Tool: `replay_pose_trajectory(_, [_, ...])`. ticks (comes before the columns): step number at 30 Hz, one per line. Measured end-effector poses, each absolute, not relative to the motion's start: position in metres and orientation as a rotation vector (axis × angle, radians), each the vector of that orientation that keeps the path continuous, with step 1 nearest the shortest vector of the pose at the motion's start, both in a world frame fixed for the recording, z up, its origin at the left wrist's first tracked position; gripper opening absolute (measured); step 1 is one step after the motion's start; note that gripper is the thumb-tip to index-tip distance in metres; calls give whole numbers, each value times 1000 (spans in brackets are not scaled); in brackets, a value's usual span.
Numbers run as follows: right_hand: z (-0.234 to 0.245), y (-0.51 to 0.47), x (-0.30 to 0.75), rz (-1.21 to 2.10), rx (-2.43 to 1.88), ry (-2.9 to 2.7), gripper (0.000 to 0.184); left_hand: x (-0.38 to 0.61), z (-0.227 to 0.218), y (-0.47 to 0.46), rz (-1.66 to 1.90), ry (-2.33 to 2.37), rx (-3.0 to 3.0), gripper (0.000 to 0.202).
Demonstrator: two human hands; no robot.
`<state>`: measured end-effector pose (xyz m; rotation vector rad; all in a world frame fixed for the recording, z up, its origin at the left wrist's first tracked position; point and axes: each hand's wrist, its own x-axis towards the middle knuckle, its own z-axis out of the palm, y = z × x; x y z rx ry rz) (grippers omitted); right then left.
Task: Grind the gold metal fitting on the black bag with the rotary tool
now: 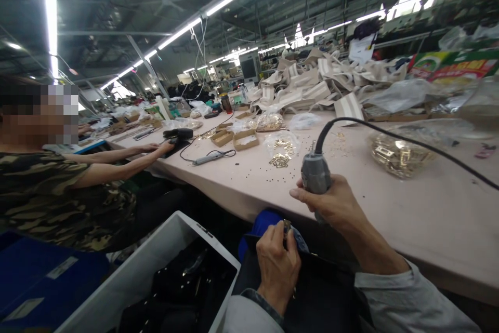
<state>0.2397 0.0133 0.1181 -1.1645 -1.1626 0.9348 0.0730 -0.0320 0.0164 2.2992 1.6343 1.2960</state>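
Grey screwdriver (315,173) in right hand (331,203), above left hand (277,260)

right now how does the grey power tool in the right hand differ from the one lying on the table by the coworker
The held grey power tool stands upright, gripped in the right hand; the lying tool rests flat on the table, untouched. The held one looks thick and stubby, the lying one slim and pen-like. The held tool's cable arcs up and right; the other's loops on the tabletop. Both are grey and corded.

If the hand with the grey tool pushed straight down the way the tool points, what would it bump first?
Probably the small brass fitting that the left hand pinches on the dark fabric. The right hand aims the grey corded power tool roughly there, though depth is unclear.
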Motion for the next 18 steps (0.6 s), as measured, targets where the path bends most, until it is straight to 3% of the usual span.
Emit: replay_pose_trajectory(18, [115,8,193,792,-873,-1022,30,75,20,-33,1287,1609,2249,20])
